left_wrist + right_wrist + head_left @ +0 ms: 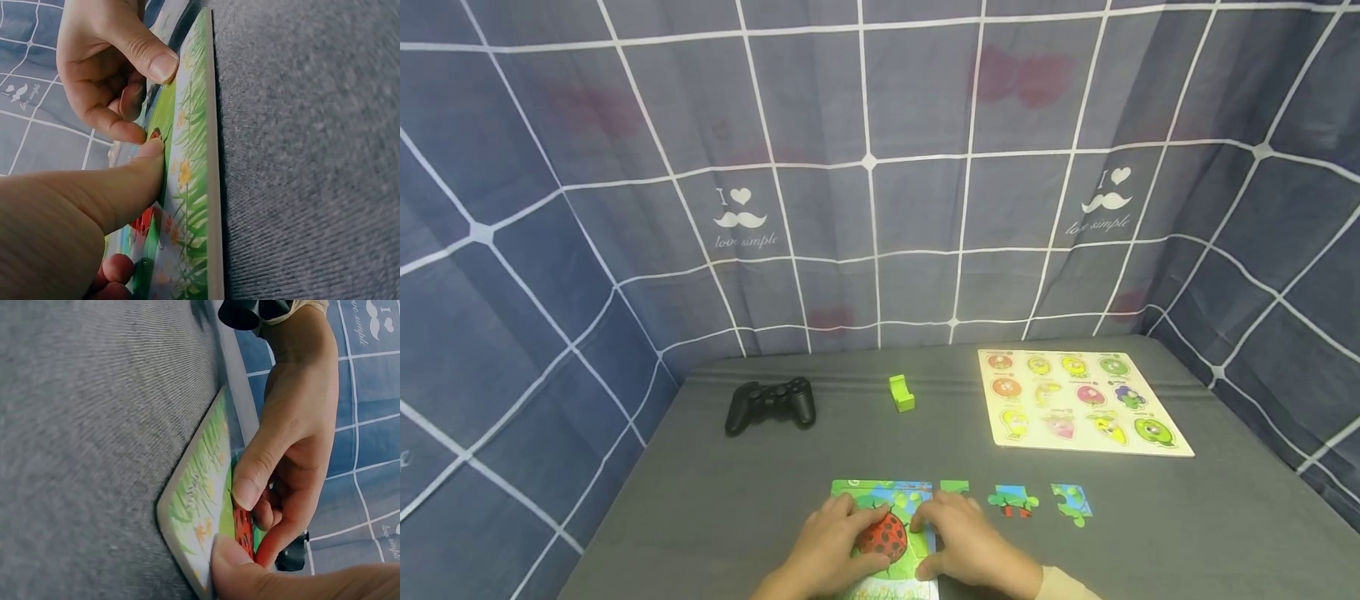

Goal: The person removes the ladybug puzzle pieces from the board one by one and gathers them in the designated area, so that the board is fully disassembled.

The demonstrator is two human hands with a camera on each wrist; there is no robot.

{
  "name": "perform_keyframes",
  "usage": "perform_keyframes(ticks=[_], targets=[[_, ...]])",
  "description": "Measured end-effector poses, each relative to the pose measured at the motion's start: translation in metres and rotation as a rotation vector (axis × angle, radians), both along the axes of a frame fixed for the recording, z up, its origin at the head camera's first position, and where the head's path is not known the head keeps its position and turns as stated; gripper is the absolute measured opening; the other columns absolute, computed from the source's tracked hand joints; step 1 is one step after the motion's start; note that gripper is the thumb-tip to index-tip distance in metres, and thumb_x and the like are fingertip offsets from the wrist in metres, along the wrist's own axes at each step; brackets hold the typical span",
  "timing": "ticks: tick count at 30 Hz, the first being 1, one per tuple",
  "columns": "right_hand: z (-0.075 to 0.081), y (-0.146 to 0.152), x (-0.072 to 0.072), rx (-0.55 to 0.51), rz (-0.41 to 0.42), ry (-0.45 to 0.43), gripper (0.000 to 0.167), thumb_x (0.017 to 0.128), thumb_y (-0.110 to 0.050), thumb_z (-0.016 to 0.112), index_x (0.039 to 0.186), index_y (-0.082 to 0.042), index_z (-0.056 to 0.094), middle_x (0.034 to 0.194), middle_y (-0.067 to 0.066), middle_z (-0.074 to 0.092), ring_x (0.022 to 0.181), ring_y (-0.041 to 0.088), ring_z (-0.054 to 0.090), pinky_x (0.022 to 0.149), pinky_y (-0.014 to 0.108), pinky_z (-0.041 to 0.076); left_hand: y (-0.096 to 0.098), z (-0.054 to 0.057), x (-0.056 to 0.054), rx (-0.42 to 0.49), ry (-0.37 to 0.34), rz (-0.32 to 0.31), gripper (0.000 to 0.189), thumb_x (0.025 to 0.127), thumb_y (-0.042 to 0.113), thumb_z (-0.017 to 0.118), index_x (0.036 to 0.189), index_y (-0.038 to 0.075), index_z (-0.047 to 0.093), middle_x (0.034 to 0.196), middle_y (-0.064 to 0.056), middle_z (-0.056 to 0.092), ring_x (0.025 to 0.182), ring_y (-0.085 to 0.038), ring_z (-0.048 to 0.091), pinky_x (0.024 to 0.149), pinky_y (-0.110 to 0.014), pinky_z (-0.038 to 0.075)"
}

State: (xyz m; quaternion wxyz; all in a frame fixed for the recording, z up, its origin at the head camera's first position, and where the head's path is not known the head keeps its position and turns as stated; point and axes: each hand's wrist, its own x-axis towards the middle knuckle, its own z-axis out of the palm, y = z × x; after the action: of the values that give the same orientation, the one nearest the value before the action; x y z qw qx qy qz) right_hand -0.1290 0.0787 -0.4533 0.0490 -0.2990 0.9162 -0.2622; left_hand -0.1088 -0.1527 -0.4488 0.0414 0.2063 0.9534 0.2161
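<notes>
A jigsaw puzzle board [891,588] with a ladybug picture lies flat near the front edge in the head view. My left hand [829,543] rests on its left part, thumb and index finger on either side of the red spotted ladybug [886,537]. On the right side of the board, my right hand [964,540] pinches a light green puzzle piece [918,546] between thumb and index finger, right at the picture's surface. In the left wrist view the right thumb presses down by the white grassy border [190,187]. The fingers partly cover the picture.
Loose puzzle pieces lie right of the board: a green one [955,486], a blue-green one with red [1012,500] and another blue-green one [1072,503]. Farther back are a black game controller [771,403], a small lime-green block [901,393] and a fruit picture board [1078,404].
</notes>
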Motion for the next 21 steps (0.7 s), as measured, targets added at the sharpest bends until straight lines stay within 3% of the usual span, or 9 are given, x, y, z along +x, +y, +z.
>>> perform_keyframes(ticks=[6,21], targets=[[-0.0001,-0.0045,-0.0037,0.035,0.008,0.027,0.043,0.057,-0.037,0.088,0.091,-0.021,0.068,0.091,-0.012,0.060,0.088,0.005,0.051,0.079,0.029,0.037,0.0014,-0.0008,-0.0023,-0.009,0.008,0.004,0.061,0.079,0.055,0.073,0.132,0.026,0.063,0.085,0.012,0.038,0.075,-0.004,0.030,0.065,-0.023,0.025],[0.0072,-0.0087,-0.0061,0.058,0.025,-0.038,0.042,0.057,-0.027,0.090,0.088,-0.016,0.065,0.089,-0.012,0.053,0.091,0.008,0.050,0.080,0.029,0.042,0.0026,-0.0027,-0.0066,0.017,-0.044,0.038,0.061,0.074,0.051,0.079,0.128,0.025,0.065,0.082,0.012,0.039,0.075,-0.006,0.031,0.064,-0.023,0.025]])
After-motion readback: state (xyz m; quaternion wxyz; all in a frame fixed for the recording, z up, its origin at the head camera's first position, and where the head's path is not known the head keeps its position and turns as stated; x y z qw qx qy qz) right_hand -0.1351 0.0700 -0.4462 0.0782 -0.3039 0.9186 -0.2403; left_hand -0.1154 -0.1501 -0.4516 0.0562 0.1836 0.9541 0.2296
